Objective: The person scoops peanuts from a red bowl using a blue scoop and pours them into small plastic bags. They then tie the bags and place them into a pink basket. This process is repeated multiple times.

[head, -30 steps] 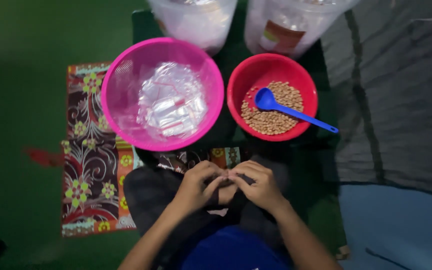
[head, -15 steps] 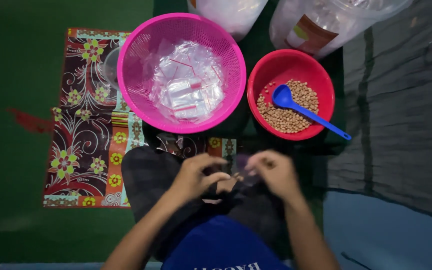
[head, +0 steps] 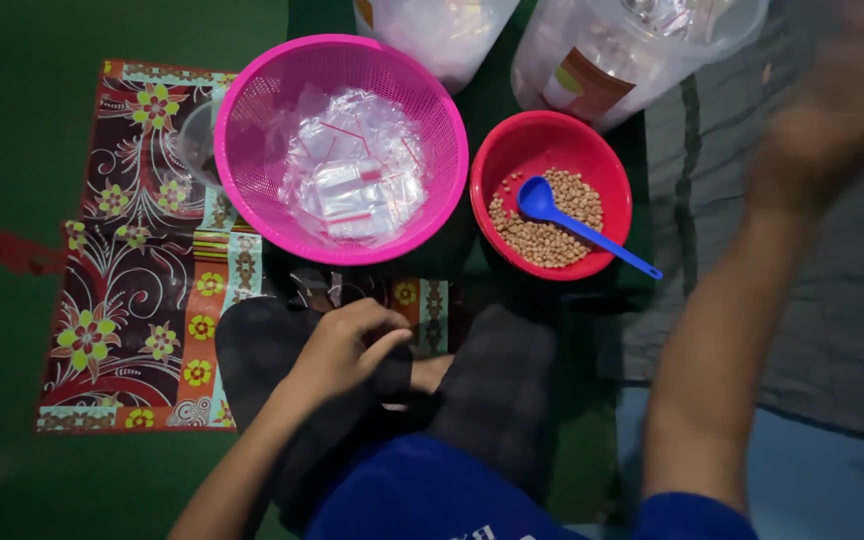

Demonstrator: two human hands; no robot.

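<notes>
Person seated cross-legged on the floor, seen from above. Patterned mat under the left side, green floor around it.

Left hand rests low over the lap, fingers curled inward, thumb tucked against them. Whether the grip pinches anything I cannot tell; nothing shows between the fingers.

Right hand is raised high to the right, blurred with motion, forearm rising steeply from the lower edge. It sits near the right-hand clear plastic jar. Cannot tell how far that grip is open, nor whether it has hold of anything.

The pink basket lies straight ahead of the left hand, just beyond the knees, holding a heap of small clear zip bags. Left hand is the nearer one to it.

The red bowl stands just beside the basket on its right, rims almost touching. It holds peanuts and a blue scoop. The scoop's head is down in the nuts; its handle runs out over the rim, pointing down-right toward the person's right knee. That long axis aims at the right arm's side, though the right hand is well above and beyond it.

A second clear jar stands behind the basket.
</notes>
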